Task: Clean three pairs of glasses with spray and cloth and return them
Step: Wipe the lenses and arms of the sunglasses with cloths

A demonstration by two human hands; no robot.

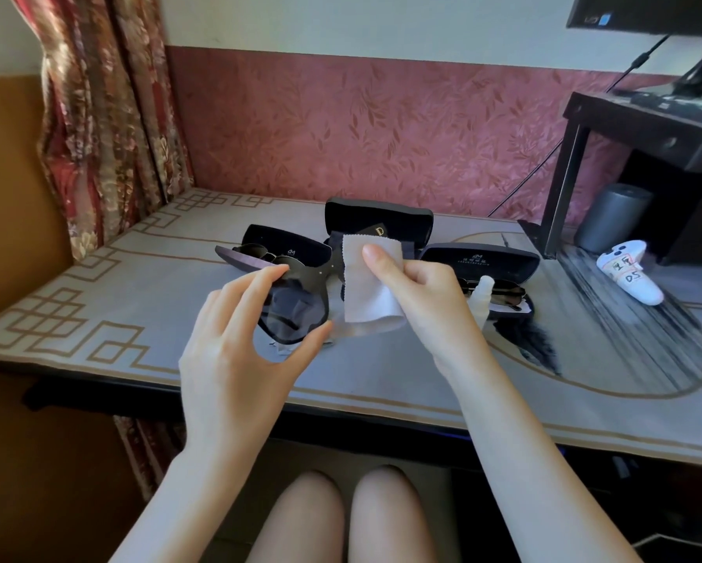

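Plainly, we held the dark sunglasses (292,306) just in front of the middle case (377,217). Our left hand (235,339) was spread wide, pinching one lens between the thumb under its lower rim and the index fingertip on its top edge, the other fingers loose. Our right hand (418,294), also in front of that case, pinched the grey cloth (365,286) between thumb and curled fingers, the cloth hanging beside the sunglasses. The middle case's lining bore a gold "D". The left case (288,247) and right case (479,258) flanking it carried a pale monogram, the right one with small unreadable characters. Far right of the middle case, a white controller (629,274) showed handwritten "DS".
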